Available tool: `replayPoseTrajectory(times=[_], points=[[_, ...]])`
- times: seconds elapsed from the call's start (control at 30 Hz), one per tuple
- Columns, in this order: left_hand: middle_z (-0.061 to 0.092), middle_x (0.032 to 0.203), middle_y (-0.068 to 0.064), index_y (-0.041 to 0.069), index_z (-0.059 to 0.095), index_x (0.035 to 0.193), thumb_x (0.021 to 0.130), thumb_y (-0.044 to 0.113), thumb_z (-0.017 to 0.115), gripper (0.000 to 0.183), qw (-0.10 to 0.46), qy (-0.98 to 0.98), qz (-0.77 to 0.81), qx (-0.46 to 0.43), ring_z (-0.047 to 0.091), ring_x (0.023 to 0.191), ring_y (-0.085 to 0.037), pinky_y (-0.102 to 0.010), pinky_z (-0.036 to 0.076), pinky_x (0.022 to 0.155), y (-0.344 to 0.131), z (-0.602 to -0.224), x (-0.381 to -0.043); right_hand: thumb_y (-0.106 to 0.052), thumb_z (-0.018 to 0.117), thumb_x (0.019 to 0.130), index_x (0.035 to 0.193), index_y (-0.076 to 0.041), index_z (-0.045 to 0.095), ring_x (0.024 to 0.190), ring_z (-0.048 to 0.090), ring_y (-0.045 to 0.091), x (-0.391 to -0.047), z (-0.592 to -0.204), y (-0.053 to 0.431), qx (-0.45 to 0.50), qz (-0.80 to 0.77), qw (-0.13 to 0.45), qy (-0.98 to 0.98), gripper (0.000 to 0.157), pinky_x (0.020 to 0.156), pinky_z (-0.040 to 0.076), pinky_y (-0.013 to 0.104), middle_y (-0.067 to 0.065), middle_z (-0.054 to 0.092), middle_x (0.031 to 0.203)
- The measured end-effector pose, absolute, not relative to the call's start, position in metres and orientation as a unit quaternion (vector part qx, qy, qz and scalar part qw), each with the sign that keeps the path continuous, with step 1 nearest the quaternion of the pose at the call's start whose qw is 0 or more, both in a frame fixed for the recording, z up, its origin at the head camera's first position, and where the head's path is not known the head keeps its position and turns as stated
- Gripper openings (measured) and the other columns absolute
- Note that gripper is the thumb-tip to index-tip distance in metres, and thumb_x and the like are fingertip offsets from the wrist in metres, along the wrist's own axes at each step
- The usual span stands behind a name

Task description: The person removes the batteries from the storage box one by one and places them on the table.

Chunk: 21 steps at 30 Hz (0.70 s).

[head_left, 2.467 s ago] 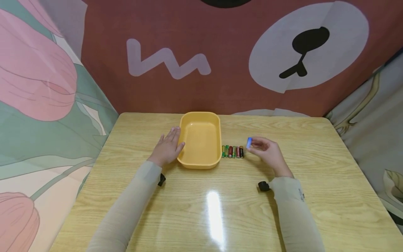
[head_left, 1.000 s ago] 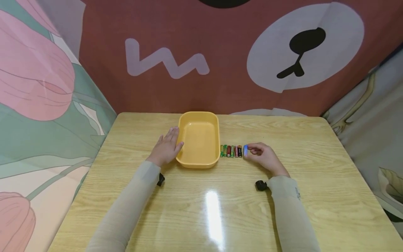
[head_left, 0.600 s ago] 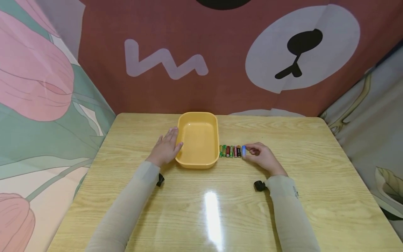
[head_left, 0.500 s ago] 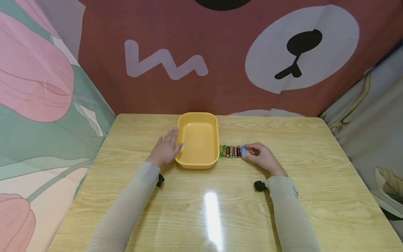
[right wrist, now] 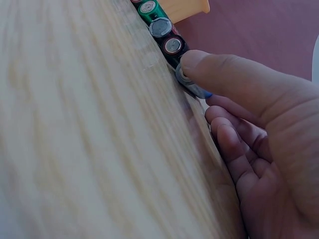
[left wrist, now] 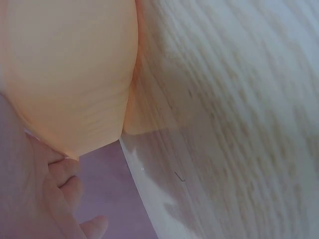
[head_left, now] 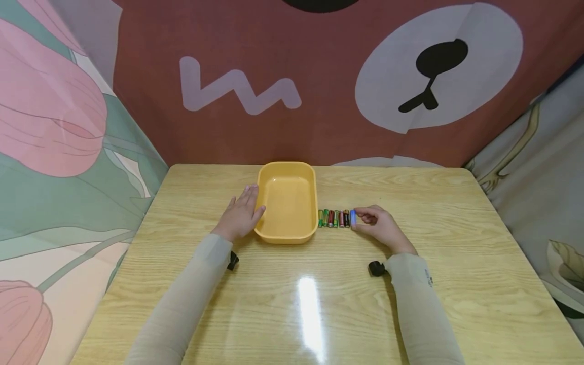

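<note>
My right hand (head_left: 382, 229) pinches a blue battery (head_left: 353, 219) between thumb and fingers at the right end of a row. Several other batteries (head_left: 330, 218), in green, red, pink and black, lie side by side to its left. In the right wrist view the thumb (right wrist: 232, 74) presses on the near end of the blue battery, which lies on the table beside a dark one (right wrist: 173, 46). My left hand (head_left: 238, 217), fingers straight, lies along the left side of a yellow tray (head_left: 287, 240). The left wrist view shows its fingers (left wrist: 67, 174) against the tray's outer wall (left wrist: 75, 99).
The wooden table (head_left: 255, 304) reaches back to a reddish-brown printed cloth (head_left: 274, 137). Nothing shows inside the tray, whose right wall stands close to the row's left end. Black wrist cameras hang under both sleeves.
My right hand has brought the blue battery down and left from above the table to the row's right end, where it has stayed for the last half second. My left hand keeps its place.
</note>
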<state>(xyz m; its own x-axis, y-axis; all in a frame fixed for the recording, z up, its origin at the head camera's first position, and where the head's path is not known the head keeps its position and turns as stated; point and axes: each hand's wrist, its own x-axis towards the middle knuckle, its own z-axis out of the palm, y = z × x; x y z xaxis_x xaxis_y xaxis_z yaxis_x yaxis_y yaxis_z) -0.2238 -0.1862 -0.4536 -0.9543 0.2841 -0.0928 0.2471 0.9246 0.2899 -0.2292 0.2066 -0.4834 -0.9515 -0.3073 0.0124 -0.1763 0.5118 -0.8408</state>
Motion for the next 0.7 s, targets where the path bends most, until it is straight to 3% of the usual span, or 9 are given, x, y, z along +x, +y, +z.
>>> replayPoseTrajectory(times=[0.5,0.7], points=[[0.004,0.158,-0.009,0.005,0.000,0.151,0.102,0.044,0.027,0.068,0.051,0.980,0.131,0.142,-0.001,0.143,-0.023,-0.055,0.008,0.112,-0.190,-0.457,-0.228,-0.012,0.073,0.082,0.124,0.004,0.058,0.095,0.052,0.030,-0.229,-0.488,0.204,-0.133,-0.507,0.055,0.850,0.047,0.078,0.047,0.022,0.021,0.055,0.112],[0.001,0.158,-0.006,0.008,-0.001,0.151,0.101,0.047,0.026,0.069,0.057,0.981,0.128,0.132,-0.002,0.143,-0.022,-0.056,0.006,0.111,-0.196,-0.460,-0.228,-0.007,0.064,0.089,0.126,0.007,0.053,0.096,0.055,0.026,-0.232,-0.491,0.200,-0.119,-0.552,0.052,0.824,0.041,0.079,0.047,0.018,0.025,0.056,0.111]])
